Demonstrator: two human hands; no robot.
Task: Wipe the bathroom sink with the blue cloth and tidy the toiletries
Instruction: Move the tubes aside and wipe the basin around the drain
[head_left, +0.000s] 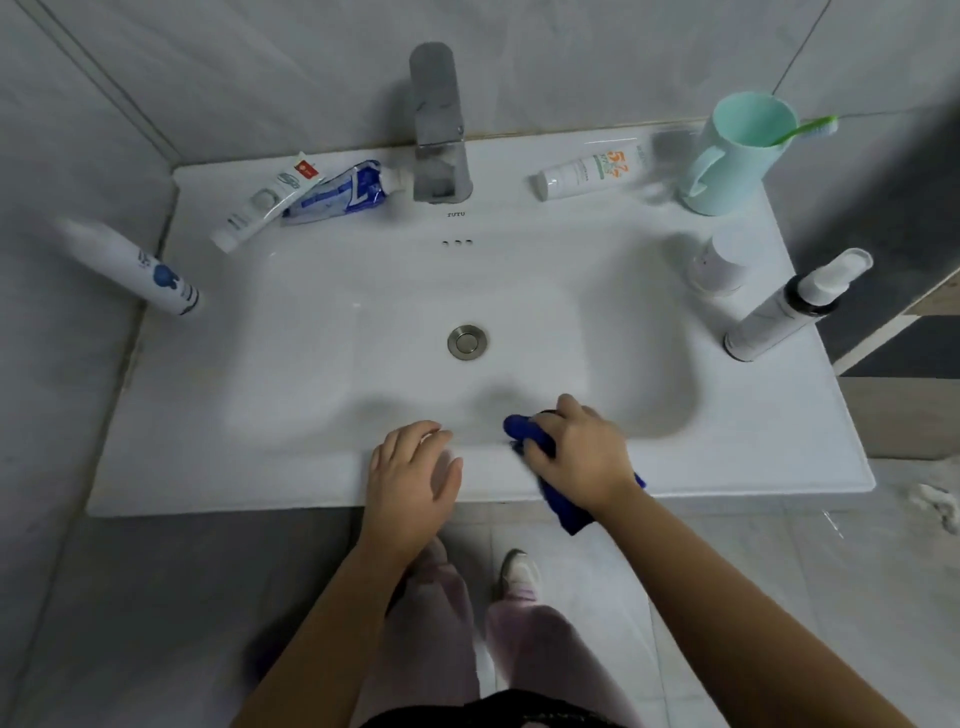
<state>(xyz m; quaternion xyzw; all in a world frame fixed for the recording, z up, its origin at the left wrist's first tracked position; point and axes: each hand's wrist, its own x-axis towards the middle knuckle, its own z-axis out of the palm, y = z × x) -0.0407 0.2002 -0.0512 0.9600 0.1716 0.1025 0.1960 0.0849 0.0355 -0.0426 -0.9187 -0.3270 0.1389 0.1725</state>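
The white sink (727, 467) fills the view, with its drain (467, 341) in the middle of the basin. My right hand (584, 452) grips the blue cloth (530, 434) at the basin's front rim; part of the cloth hangs over the front edge. My left hand (413, 480) rests flat on the front rim, fingers relaxed, holding nothing. Two toothpaste tubes lie at the back left: a white one (265, 202) and a blue one (340, 195). A white tube with orange print (592, 174) lies at the back right.
A chrome faucet (439, 124) stands at the back centre. A mint cup (732, 153) holds a green toothbrush (808, 127). A white bottle (132, 267) lies on the left edge. A white jar (719, 265) and a pump bottle (789, 309) stand on the right. Tiled walls enclose the back and left.
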